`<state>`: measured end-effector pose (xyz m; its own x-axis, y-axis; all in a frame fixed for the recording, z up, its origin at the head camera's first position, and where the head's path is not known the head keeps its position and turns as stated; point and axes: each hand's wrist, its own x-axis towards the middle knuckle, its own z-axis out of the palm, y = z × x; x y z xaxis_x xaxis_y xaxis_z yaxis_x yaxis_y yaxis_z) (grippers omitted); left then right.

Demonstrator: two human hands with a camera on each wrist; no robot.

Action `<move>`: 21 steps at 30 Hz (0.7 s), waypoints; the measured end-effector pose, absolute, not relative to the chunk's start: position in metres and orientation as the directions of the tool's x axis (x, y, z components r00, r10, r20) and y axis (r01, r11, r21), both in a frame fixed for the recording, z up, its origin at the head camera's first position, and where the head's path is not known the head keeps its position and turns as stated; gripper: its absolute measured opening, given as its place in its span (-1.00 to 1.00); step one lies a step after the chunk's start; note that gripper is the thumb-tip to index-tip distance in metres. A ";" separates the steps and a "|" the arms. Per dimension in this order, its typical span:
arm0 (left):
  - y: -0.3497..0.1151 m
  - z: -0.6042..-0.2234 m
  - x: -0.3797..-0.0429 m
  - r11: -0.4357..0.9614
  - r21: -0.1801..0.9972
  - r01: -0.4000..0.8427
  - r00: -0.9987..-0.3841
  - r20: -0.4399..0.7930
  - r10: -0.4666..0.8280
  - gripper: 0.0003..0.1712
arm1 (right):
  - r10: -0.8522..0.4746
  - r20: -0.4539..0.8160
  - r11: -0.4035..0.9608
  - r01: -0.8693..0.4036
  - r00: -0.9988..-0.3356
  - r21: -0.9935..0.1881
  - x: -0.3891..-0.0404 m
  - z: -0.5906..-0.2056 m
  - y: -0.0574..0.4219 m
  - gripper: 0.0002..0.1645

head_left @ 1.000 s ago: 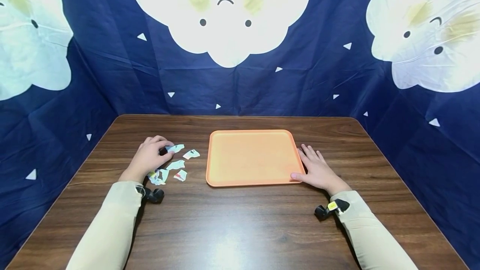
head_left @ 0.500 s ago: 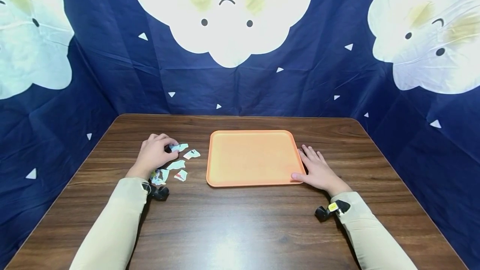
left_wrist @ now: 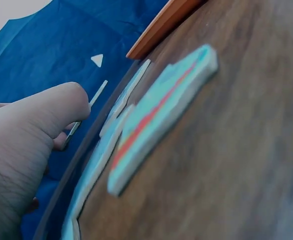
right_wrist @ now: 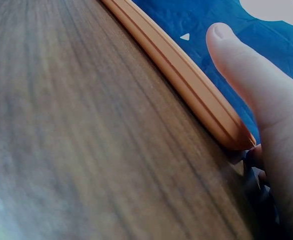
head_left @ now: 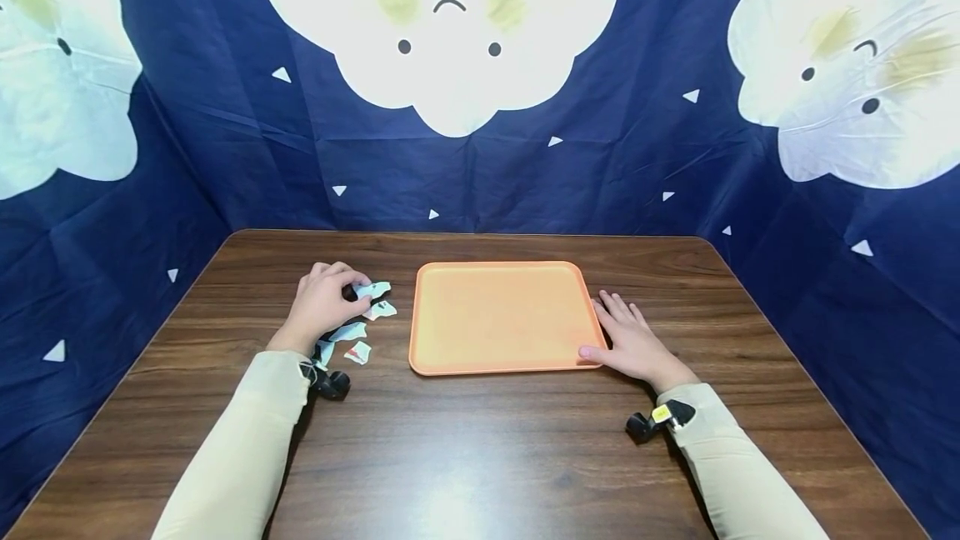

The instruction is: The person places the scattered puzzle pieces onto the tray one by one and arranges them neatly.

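Observation:
My left hand [head_left: 322,305] pinches a pale blue jigsaw puzzle piece [head_left: 377,289] between thumb and fingers, left of the orange tray [head_left: 498,317]. In the left wrist view that piece [left_wrist: 98,93] stands on edge past the thumb tip, apart from the wood. Close by on the table lie several more flat pieces: one with a red stripe [head_left: 358,352], a pale blue one [head_left: 349,332] and another [head_left: 383,309] just below the held one. My right hand [head_left: 633,342] lies with straight fingers at the tray's right side, its thumb over the rim.
The brown wooden table [head_left: 480,457] carries the tray near its back half. A blue cloth [head_left: 480,169] with white clouds hangs behind the table and on both sides. Some pieces [head_left: 324,353] are partly hidden by my left wrist and its camera.
My left hand has moved right, toward the tray, with the puzzle piece in its fingers. The piece now hangs over the neighbouring one. My right hand and the tray keep their place.

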<state>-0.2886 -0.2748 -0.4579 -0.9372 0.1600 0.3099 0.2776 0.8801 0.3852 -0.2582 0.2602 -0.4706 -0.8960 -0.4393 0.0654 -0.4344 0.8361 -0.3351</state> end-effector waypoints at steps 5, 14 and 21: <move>-0.267 -0.451 -0.290 0.877 0.396 0.271 -0.939 0.308 0.152 -0.72 | -0.438 0.069 0.836 -0.434 -0.896 -0.335 -0.259 -0.471 0.260 0.20; -0.255 -0.442 -0.297 0.864 0.414 0.288 -0.935 0.315 0.161 -0.72 | -0.447 0.084 0.824 -0.447 -0.891 -0.348 -0.258 -0.472 0.259 0.21; -0.246 -0.434 -0.299 0.850 0.415 0.324 -0.922 0.338 0.186 -0.69 | -0.445 0.079 0.828 -0.444 -0.892 -0.344 -0.259 -0.472 0.260 0.21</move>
